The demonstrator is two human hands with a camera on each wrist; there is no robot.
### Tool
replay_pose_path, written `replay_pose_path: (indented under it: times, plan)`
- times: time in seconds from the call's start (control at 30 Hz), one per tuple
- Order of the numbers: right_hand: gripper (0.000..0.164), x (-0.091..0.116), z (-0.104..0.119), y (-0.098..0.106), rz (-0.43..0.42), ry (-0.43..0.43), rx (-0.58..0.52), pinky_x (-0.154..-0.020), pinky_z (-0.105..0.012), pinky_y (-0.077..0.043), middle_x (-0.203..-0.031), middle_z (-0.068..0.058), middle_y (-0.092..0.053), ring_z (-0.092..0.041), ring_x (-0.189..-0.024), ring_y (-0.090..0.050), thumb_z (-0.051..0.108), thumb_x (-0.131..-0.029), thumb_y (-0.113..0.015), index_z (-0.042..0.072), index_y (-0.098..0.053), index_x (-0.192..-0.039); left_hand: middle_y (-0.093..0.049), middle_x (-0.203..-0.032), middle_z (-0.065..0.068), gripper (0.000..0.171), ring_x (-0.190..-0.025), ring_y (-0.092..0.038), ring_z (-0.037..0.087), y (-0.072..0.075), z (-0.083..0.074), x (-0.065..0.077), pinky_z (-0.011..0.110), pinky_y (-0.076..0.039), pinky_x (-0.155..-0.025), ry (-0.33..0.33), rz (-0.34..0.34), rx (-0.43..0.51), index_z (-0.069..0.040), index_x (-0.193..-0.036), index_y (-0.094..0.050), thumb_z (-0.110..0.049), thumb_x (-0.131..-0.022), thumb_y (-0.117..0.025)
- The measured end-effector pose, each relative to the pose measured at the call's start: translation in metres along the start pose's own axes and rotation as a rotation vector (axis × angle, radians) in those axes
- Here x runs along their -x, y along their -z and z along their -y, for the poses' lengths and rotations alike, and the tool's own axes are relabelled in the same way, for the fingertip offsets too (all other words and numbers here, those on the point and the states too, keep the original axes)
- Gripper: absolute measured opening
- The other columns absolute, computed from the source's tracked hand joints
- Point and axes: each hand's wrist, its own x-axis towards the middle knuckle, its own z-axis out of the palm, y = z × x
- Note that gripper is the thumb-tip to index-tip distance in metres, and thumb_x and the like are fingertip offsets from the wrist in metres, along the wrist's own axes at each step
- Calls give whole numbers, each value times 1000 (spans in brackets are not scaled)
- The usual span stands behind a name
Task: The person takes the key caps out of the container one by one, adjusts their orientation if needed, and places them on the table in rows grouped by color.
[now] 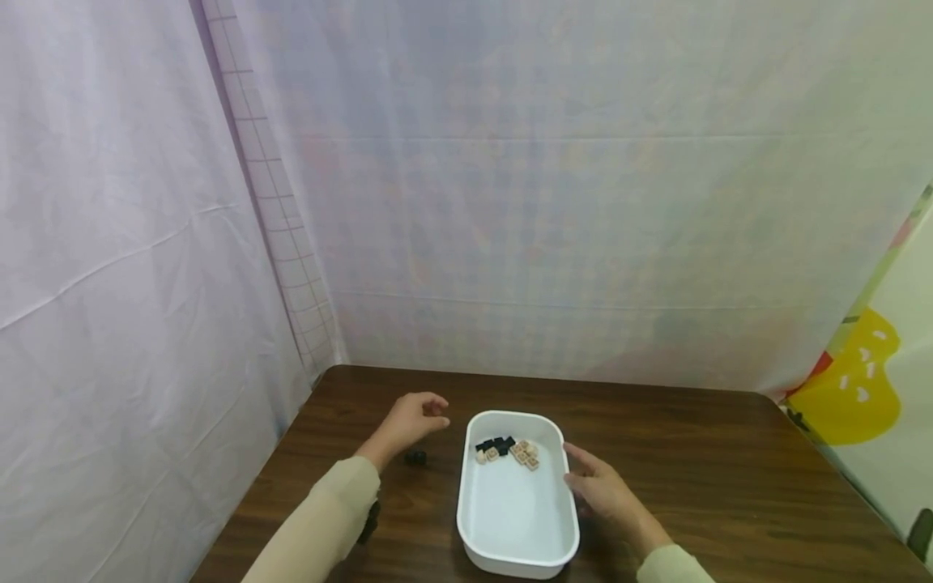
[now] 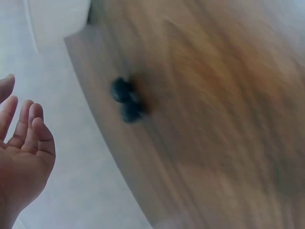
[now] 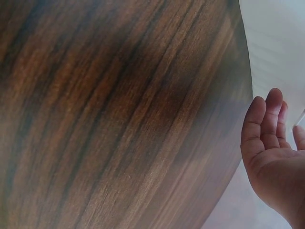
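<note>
A white tub with rounded corners and a raised rim stands on the dark brown wooden table. Inside, at its far end, lie small black pieces with beige square pieces beside them, mostly on the right of the black ones; the near part of the tub's floor is bare white.

Only the head view looks into the tub. It also shows a small black piece on the table to the left of the tub, and farther left and nearer, a dark object partly hidden by the sleeve. The left wrist view shows that black piece closer, as two rounded dark lumps side by side, though blurred. The right wrist view gives mostly wood grain.

The beige pieces look flat and square, with darker outlines on their tops; finer detail is too small to tell.

The left hand is raised left of the tub, fingers loosely bent, thumb apart. The right hand is at the tub's right wall, fingers nearly straight, thumb apart; whether it presses there I cannot tell.
</note>
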Motion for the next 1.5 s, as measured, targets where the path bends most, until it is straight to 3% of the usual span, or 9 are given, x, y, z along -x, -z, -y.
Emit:
replay_pose_path:
  times: [0.33, 0.47, 0.73, 0.9, 1.03, 1.3, 1.5]
  plan:
    - [56, -2, -3, 1, 4, -1, -4, -62, -41, -54, -102, -21, -62, -26, -79, -62, 0, -94, -56, 0, -41, -148, -66, -95, 4, 26, -86, -59, 18, -25, -31, -15, 33, -52, -69, -13, 54, 15, -3, -113, -70, -13, -89, -74]
    - [57, -1, -2, 1, 13, 8, -42, -64, -43, -56, -102, -22, -61, -26, -80, -64, -2, -93, -54, -2, -39, -148, -66, -98, 8, 27, -87, -58, 18, -39, -40, -18, 33, -52, -72, -24, 68, 23, -2, -113, -70, -13, -89, -74]
    - [57, -1, -2, 2, -7, 8, -18, -63, -42, -56, -99, -19, -63, -25, -79, -64, -2, -93, -56, -1, -41, -148, -66, -92, 2, 26, -86, -59, 15, -66, -51, -23, 33, -51, -77, -24, 106, -2, -2, -112, -71, -11, -88, -75]
    - [56, -1, -2, 2, -11, 25, -15, -61, -41, -55, -97, -17, -64, -24, -77, -64, -2, -93, -56, -1, -41, -147, -66, -97, 6, 26, -88, -59, 17, -77, -53, -23, 34, -51, -78, -28, 110, -62, -3, -112, -72, -12, -88, -75]
    - [55, 0, -1, 1, -15, 32, -16, -59, -40, -54, -94, -17, -62, -24, -76, -63, -2, -93, -56, -1, -42, -147, -64, -107, 10, 25, -100, -59, 25, -82, -53, -21, 40, -50, -87, -41, 88, -149, -6, -112, -73, -16, -89, -75]
    - [55, 1, -2, 0, -14, 41, -13, -59, -41, -55, -96, -18, -64, -25, -77, -64, -1, -93, -56, -1, -43, -147, -51, -137, 11, 21, -129, -42, 33, -88, -47, -17, 52, -31, -107, 13, 67, -310, -19, -110, -73, -26, -90, -75]
    - [56, 2, -1, -1, -16, 31, -24, -60, -41, -54, -98, -17, -66, -25, -77, -66, -1, -92, -57, -1, -43, -146, -47, -143, 17, 20, -135, -38, 37, -93, -45, -16, 55, -29, -110, -11, 49, -335, -17, -108, -74, -24, -89, -76]
